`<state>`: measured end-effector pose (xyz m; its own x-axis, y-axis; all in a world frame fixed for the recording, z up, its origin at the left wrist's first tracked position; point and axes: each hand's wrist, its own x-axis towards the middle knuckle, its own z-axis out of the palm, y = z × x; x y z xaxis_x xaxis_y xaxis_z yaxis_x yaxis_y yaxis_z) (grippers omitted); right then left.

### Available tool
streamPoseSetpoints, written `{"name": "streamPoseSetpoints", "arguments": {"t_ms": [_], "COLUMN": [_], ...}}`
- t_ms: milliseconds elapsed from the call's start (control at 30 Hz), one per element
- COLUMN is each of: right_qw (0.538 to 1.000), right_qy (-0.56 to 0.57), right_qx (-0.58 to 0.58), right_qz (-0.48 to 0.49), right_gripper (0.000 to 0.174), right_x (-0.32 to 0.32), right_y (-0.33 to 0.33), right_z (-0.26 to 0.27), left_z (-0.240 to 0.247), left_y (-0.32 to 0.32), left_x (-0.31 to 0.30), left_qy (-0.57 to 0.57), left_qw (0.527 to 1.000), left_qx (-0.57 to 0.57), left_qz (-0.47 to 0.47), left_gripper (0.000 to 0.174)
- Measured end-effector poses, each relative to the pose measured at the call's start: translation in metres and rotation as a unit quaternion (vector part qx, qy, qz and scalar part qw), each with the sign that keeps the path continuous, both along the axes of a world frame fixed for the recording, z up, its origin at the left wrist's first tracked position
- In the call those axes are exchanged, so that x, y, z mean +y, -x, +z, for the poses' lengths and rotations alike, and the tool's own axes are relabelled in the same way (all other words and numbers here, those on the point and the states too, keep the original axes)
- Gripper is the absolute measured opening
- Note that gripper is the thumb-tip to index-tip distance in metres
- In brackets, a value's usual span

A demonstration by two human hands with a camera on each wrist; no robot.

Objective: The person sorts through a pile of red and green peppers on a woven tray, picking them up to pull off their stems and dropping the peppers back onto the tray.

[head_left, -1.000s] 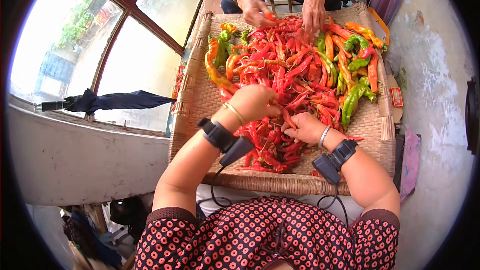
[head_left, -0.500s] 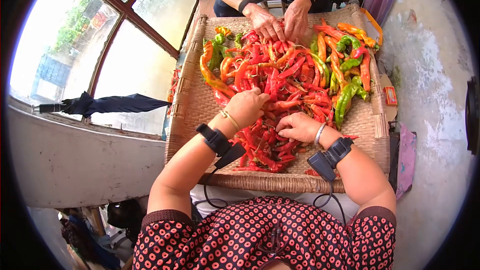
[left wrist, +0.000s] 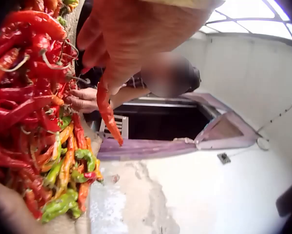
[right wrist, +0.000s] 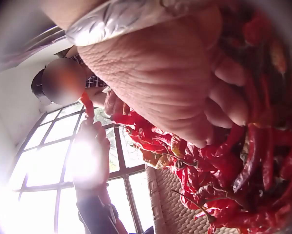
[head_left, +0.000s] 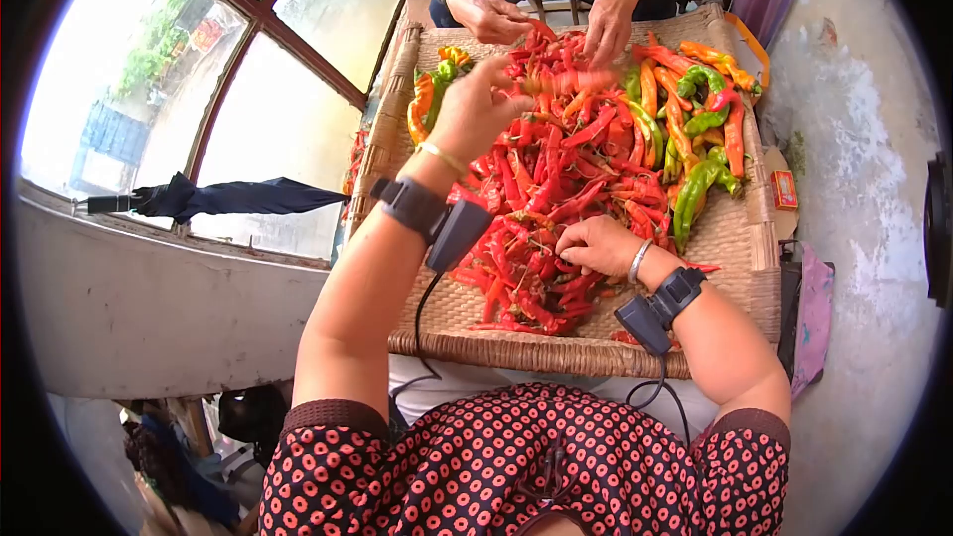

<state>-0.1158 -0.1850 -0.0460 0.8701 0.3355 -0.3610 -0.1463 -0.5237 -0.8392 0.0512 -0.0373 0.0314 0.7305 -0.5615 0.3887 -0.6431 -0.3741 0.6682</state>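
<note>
Red peppers (head_left: 586, 159) lie heaped on a woven tray (head_left: 437, 323). My left hand (head_left: 475, 114) is raised over the heap's far left part; in the left wrist view a red-orange pepper (left wrist: 108, 114) hangs from its fingers, blurred in the head view. My right hand (head_left: 602, 245) rests on the near right of the heap with its fingers bent down among red peppers (right wrist: 253, 151); whether it pinches one is hidden.
Green and orange peppers (head_left: 703, 189) lie along the tray's right side. Across the tray, another person's hands (head_left: 610, 22) work at the far edge. A folded umbrella (head_left: 238, 201) lies by the window at left. A small red box (head_left: 784, 190) is right of the tray.
My left hand has lifted from the middle of the heap and moved away and to the left, carrying a pepper. My right hand has stayed nearly in place. The other person's hands have moved apart.
</note>
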Motion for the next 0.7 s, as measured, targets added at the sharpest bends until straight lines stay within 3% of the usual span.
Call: {"name": "streamPoseSetpoints", "arguments": {"t_ms": [33,100,167,233,367,400,433,467,633,700], "right_qw": [1.0,0.999,1.0,1.0,0.999,0.999,0.999,1.0,0.999,0.994], "right_qy": [-0.013,-0.028,-0.02,-0.021,-0.034,-0.038,-0.04,-0.018,-0.007,-0.089], "right_qx": [0.003,0.007,0.003,-0.011,-0.005,-0.004,-0.005,0.022,-0.033,-0.019], "right_qz": [-0.008,-0.015,-0.018,-0.013,-0.014,-0.012,-0.012,0.014,-0.005,-0.059], "right_gripper": [0.02,0.019,0.018,0.018,0.019,0.019,0.02,0.021,0.025,0.028], "right_x": [0.0,0.0,0.001,0.001,0.002,0.002,0.001,-0.001,-0.012,-0.016], "right_y": [0.0,0.0,0.002,0.003,0.002,0.002,0.001,0.0,-0.003,-0.003], "right_z": [-0.001,-0.002,-0.004,-0.006,-0.005,-0.004,0.0,0.007,0.02,0.017], "left_z": [-0.004,-0.014,-0.019,-0.029,-0.045,-0.052,-0.057,-0.062,-0.053,-0.05], "left_y": [-0.006,-0.001,0.029,0.048,0.07,0.071,0.07,0.074,0.085,0.087], "left_x": [0.0,0.009,0.035,0.053,0.081,0.081,0.08,0.079,0.053,0.044], "left_qy": [-0.027,-0.108,-0.272,-0.368,-0.383,-0.338,-0.289,-0.341,-0.296,-0.262], "left_qw": [0.993,0.986,0.957,0.917,0.913,0.923,0.929,0.917,0.922,0.923], "left_qx": [-0.114,-0.13,-0.007,0.09,0.065,0.081,0.093,0.088,0.063,0.049], "left_qz": [0.029,0.012,-0.105,-0.127,-0.126,-0.168,-0.211,-0.19,-0.243,-0.277], "left_gripper": [0.045,0.037,0.035,0.033,0.027,0.027,0.026,0.028,0.02,0.017]}}
